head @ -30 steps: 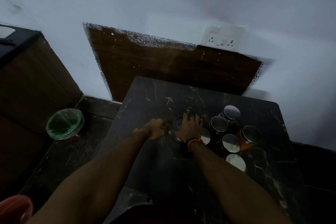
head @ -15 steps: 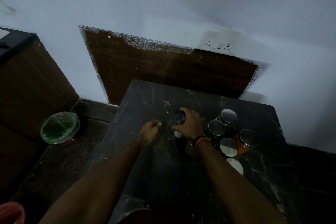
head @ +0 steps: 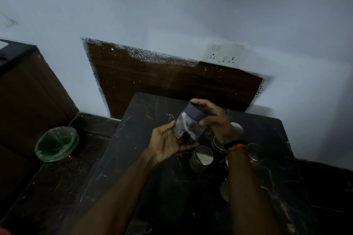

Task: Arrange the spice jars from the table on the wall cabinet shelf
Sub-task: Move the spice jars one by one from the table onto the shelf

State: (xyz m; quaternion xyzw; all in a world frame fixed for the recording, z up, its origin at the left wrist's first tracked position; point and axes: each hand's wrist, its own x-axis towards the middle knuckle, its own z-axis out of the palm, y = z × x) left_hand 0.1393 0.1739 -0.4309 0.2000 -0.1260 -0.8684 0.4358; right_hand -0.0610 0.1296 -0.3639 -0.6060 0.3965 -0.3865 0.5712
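Both hands, left hand (head: 166,144) and right hand (head: 215,120), hold a jar (head: 189,124) above the dark marble table (head: 191,196).

nothing readable anywhere tbh. the clear jar (head: 188,127) up at 12 o'clock over the table has no label i can make out, the steel lids (head: 203,156) are blank, and the wall socket plate (head: 224,53) at 1 o'clock shows no markings. too dim and blurry.

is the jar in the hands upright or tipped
Tipped: the jar leans, dark lid angled up-right, base in the left hand, right hand at the lid.
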